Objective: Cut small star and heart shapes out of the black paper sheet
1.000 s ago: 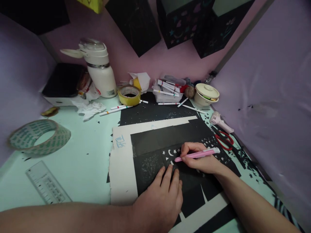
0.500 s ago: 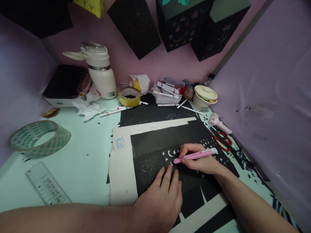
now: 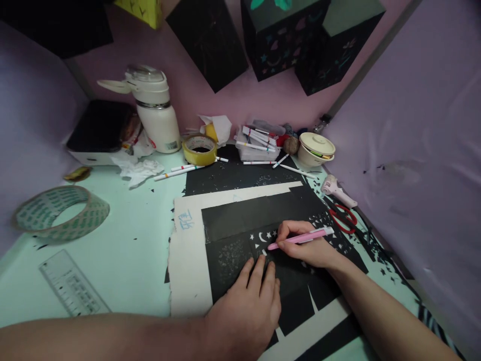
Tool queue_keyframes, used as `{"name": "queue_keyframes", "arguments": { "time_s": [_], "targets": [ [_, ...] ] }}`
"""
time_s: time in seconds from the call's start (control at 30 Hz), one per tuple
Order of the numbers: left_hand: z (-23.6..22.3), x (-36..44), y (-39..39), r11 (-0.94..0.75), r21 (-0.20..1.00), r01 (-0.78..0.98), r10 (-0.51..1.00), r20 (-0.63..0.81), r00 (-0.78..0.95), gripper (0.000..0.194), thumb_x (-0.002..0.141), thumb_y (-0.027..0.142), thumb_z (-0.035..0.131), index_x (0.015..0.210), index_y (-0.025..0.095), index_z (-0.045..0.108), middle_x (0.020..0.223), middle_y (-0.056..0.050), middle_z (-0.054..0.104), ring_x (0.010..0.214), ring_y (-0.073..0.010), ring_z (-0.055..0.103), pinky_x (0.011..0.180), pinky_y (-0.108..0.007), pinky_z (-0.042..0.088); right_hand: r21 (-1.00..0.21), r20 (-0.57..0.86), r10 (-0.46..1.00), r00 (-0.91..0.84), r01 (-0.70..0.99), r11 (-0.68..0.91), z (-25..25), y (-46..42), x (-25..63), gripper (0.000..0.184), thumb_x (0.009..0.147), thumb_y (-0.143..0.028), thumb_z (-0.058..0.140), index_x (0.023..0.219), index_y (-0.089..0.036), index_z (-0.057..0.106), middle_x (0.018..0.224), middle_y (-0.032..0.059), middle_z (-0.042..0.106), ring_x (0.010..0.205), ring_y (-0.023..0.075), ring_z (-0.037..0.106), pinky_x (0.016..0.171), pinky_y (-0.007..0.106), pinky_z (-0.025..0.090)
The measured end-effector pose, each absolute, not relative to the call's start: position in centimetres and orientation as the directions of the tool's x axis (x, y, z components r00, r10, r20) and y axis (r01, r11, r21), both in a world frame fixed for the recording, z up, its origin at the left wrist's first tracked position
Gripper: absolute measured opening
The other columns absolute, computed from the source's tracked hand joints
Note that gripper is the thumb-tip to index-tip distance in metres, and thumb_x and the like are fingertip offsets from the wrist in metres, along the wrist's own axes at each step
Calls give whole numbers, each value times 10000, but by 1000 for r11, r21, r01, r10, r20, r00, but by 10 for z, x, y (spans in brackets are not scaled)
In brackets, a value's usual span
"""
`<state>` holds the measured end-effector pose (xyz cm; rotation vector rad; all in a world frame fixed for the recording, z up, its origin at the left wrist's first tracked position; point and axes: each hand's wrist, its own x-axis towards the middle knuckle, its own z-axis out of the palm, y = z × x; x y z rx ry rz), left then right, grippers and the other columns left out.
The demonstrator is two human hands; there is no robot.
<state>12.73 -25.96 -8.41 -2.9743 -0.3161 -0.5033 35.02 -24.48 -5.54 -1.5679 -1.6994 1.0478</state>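
My right hand point(image 3: 306, 243) grips a slim pink craft knife point(image 3: 300, 239), held like a pen and slanting down to the left. Its tip meets a sheet of black paper point(image 3: 233, 220), in which small white-showing stars, a crescent moon point(image 3: 262, 237) and a triangle are cut. Flat on the same paper, just left of and below the tip, lies my left hand point(image 3: 251, 296) with fingers stretched out. Beneath the black paper is a white board point(image 3: 188, 281) with a torn left edge and blue writing.
Black paper scraps point(image 3: 338, 235) and red-handled scissors point(image 3: 343, 219) lie to the right. A ruler point(image 3: 71, 281) and a wide tape roll point(image 3: 62, 213) are at left. Along the back stand a white bottle point(image 3: 158, 118), yellow tape point(image 3: 200, 149), a box of markers point(image 3: 257, 143) and a lidded bowl point(image 3: 316, 149).
The craft knife's tip has shifted very slightly, and the tool now sits a little flatter with its back end farther left. My left hand stays pressed on the paper.
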Motion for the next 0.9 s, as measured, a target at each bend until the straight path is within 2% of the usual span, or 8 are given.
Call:
{"name": "queue_keyframes", "arguments": {
  "time_s": [0.23,0.43,0.63,0.73,0.9],
  "targets": [
    [-81,126,-257,-972,-70,226,192,323,927,469,923,418,430,1184,73,611,1268,-201,589,1189,-365,542,988,-490,359,-817,41,991,-130,566,109,-55,-249,346,183,824,-212,564,644,-181,548,621,-17,561,570,114,482,539,224,373],
    [-82,125,-258,-977,-61,205,177,312,933,494,911,423,455,1216,59,589,1293,-227,561,1219,-382,512,999,-494,368,-765,138,988,-67,627,149,-60,-272,330,149,895,-208,517,864,-192,662,779,23,700,675,136,637,627,227,470],
    [-81,126,-258,-979,-47,201,179,291,940,512,908,414,454,1232,36,573,1297,-251,546,1240,-399,487,1017,-506,358,-712,241,965,105,695,102,-69,-287,311,150,887,-219,529,763,-195,611,700,10,680,605,131,628,590,227,461],
    [-81,126,-258,-978,-47,202,180,289,940,513,907,413,455,1239,39,567,1303,-249,541,1240,-402,485,1015,-508,360,-738,209,962,176,674,37,-69,-287,306,178,893,-239,517,734,-197,587,658,-6,642,557,120,586,554,222,436],
    [-81,126,-258,-975,-49,215,192,290,938,489,916,400,441,1228,49,576,1302,-238,546,1237,-388,493,1009,-498,364,-821,58,978,198,568,-66,-65,-286,310,229,916,-282,507,710,-199,563,658,-13,617,599,127,580,579,220,441]
  ]
}}
